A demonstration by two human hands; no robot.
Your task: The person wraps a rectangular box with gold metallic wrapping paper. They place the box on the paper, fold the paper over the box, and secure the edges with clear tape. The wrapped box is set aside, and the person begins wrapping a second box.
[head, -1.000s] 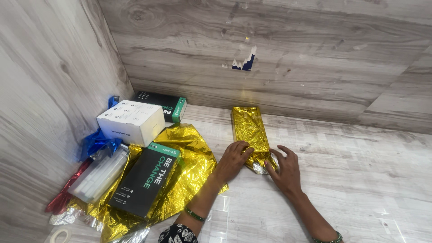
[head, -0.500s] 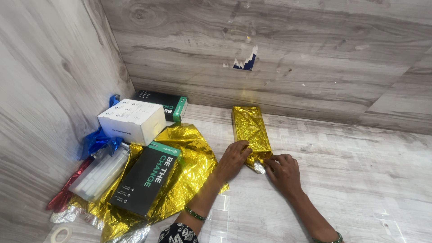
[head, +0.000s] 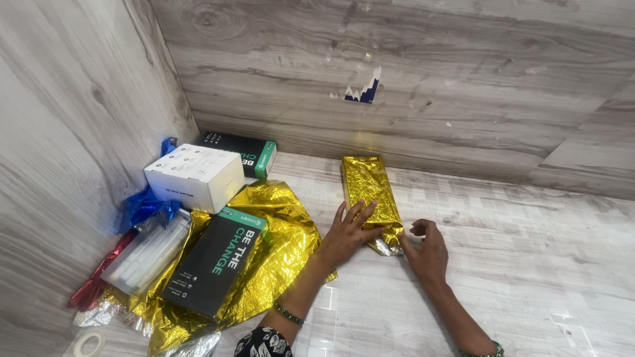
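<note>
A long box wrapped in gold foil [head: 367, 188] lies on the floor near the back wall. My left hand [head: 347, 231] presses flat on its near end with fingers spread. My right hand [head: 426, 248] is at the near right corner, fingers curled and pinching the foil flap [head: 389, 246] where silver lining shows.
A loose gold foil sheet [head: 278, 258] lies to the left with a black and green box [head: 215, 261] on it. Behind stand a white box [head: 195, 175] and another black box [head: 241, 152]. Blue foil [head: 142, 205], red foil [head: 96, 284], a clear packet [head: 145, 254] and a tape roll [head: 86, 344] sit by the left wall.
My right hand has lifted off the wrapped box's end and shifted right, now pinching the flap at the corner. My left hand stays pressed on the box.
</note>
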